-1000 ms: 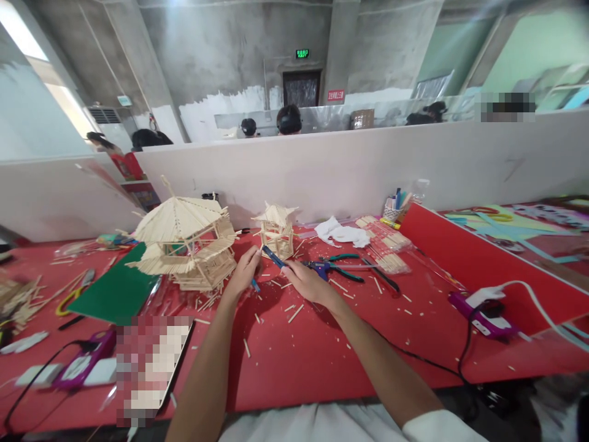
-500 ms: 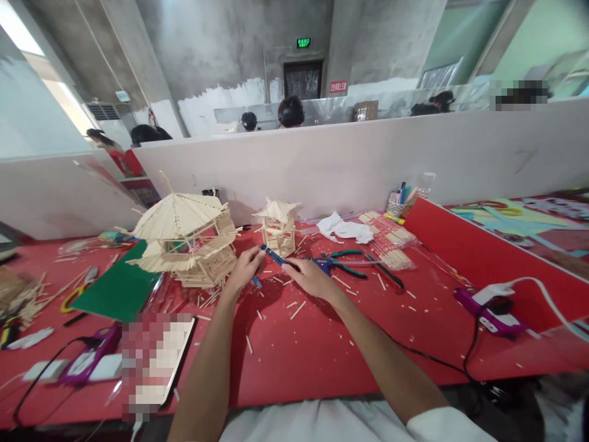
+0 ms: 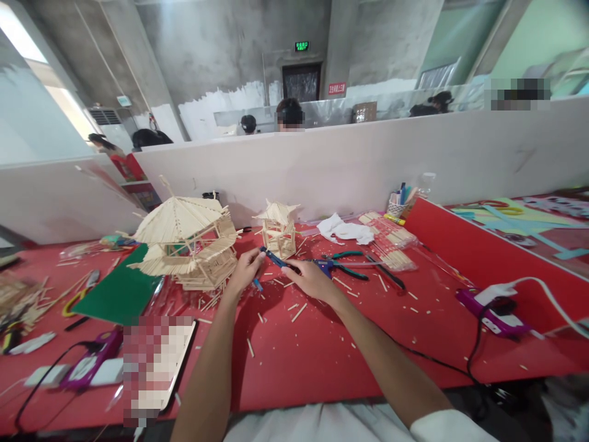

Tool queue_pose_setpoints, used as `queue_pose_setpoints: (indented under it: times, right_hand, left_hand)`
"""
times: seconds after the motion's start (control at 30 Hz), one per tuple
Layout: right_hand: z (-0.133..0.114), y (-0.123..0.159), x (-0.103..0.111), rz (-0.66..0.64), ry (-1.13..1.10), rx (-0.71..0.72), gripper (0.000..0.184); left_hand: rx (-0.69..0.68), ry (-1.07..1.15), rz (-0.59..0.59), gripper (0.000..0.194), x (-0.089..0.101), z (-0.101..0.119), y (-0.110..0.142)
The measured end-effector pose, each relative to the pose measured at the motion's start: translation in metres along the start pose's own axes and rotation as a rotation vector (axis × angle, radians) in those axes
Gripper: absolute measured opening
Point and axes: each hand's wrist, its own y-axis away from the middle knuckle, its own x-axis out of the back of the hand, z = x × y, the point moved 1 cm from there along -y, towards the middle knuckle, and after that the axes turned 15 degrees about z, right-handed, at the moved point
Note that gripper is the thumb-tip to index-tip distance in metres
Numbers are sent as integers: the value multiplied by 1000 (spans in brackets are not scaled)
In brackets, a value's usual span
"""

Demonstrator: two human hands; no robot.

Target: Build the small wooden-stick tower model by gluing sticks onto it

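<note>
Both hands hold a slim dark blue tool (image 3: 275,258) slantwise over the table; its exact kind I cannot make out. At its far left end, my left hand (image 3: 247,269) has its fingers closed. My right hand (image 3: 309,276) pinches the near right end. Just behind the tool stands a small pavilion model (image 3: 278,230) of pale sticks. A larger stick pavilion (image 3: 188,242) is left of my left hand. Beside my right hand lie a blue glue gun (image 3: 324,266), partly hidden by the hand, and pliers with teal handles (image 3: 352,255).
Loose sticks and chips litter the red table (image 3: 294,368). On the left are a green board (image 3: 117,288), a tablet (image 3: 177,365) and a purple power strip (image 3: 94,362). Bagged sticks (image 3: 391,242), a white cloth (image 3: 345,230) and another purple strip (image 3: 492,313) lie right.
The view has shifted very slightly. Both hands keep the same hold on the dark blue tool, and nothing else has visibly moved.
</note>
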Motion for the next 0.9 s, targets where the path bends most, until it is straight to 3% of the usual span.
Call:
queue_pose_setpoints:
  times: [0.23, 0.43, 0.53, 0.6, 0.9]
  right_hand:
    - [-1, 1, -2, 3, 82, 16, 38]
    - [3, 0, -3, -9, 132, -1, 39]
    - [2, 1, -3, -30, 147, 2, 38]
    - [1, 1, -4, -45, 149, 12, 37]
    - [-2, 3, -4, -63, 168, 13, 37]
  left_hand:
    - [-27, -47, -19, 40, 4, -2, -1]
    - [-125, -92, 64, 29, 15, 10, 0]
    - [-180, -110, -36, 47, 17, 11, 1]
    - [-205, -143, -102, 45, 17, 7, 1]
    - [-241, -154, -142, 45, 21, -2, -1]
